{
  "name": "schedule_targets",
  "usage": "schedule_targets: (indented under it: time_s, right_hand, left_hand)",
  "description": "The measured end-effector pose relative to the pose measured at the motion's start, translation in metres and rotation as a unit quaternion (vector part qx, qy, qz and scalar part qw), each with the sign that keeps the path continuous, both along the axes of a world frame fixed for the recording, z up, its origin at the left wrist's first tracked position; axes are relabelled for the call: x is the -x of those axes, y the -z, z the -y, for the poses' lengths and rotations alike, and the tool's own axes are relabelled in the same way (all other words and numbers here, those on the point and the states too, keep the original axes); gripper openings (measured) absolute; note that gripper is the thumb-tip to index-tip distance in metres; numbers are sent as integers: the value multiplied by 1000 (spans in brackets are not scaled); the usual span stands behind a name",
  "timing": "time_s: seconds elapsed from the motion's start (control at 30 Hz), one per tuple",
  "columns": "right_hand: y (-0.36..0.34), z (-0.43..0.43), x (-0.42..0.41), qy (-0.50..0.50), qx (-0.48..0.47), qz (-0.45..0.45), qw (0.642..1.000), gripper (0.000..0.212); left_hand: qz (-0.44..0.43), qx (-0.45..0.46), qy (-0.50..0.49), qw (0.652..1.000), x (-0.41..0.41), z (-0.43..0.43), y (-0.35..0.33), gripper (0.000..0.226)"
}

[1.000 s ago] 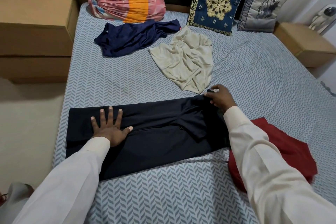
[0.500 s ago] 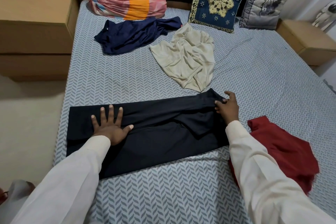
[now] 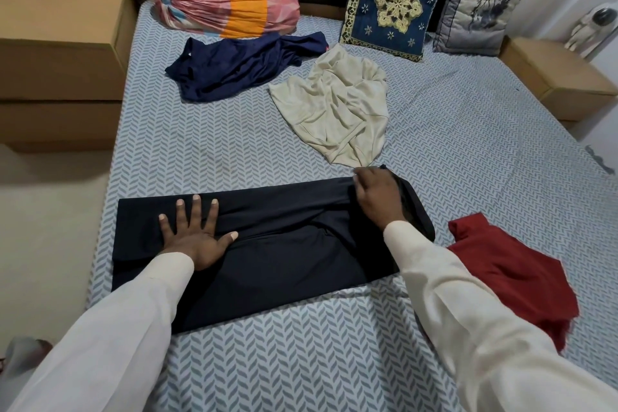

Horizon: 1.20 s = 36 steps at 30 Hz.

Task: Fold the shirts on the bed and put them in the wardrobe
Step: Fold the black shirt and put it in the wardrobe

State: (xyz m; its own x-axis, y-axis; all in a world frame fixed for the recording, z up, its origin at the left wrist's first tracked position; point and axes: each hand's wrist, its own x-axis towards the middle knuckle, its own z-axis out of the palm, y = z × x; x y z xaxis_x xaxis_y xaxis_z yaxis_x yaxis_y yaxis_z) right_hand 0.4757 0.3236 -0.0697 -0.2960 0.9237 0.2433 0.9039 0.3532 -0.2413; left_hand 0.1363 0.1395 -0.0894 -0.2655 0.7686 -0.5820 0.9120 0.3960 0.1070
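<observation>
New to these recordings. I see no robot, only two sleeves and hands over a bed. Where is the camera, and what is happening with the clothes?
There is no machine here: a person works with bare hands, and the one camera sits on their head looking down, so the pale sleeves are their own arms. The left hand lies flat, fingers spread, pressing on the black shirt, folded into a long band across the bed. The right hand grips that shirt's far right end. Beyond it lie a crumpled navy shirt and a cream shirt; a red shirt lies beside the right sleeve. By the headboard are a pink and orange bolster, a blue embroidered cushion and a grey cushion.
</observation>
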Motion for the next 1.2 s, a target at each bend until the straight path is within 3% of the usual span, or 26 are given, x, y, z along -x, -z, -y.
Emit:
schedule_targets:
  time_s: [0.07,0.13,0.23,0.37,0.43,0.57,0.83,0.97,1.07,1.2]
  right_hand:
    - [-4,-10,14,-41,112,121,985,33]
    - [-8,-24,12,34,217,186,958,44]
    - [-10,-39,-6,178,281,137,933,57]
    - [2,-39,-21,172,324,79,927,64]
    - [6,-29,-21,169,285,73,941,69]
    - [26,33,-10,104,71,123,984,58]
    - [33,80,-16,155,72,47,984,50]
    - [31,84,-28,162,151,51,974,51]
    - [20,80,-22,175,140,50,973,53]
    - [8,97,-9,270,77,-77,957,43]
  left_hand:
    - [0,6,-1,1000,0,-1,0,88]
    - [2,16,-2,1000,0,-2,-2,87]
    - [4,22,-7,1000,0,-4,-2,87]
    - [2,19,-6,1000,0,-4,1,88]
    - [2,13,-8,1000,1,-3,2,89]
    - [-6,-4,-7,1000,1,-2,3,89]
    - [-26,-114,14,993,15,23,11,84]
    - [-74,-187,-5,980,27,63,18,84]
    - [-90,-212,-38,972,32,86,22,90]
    - [-98,-241,-107,960,27,105,21,75]
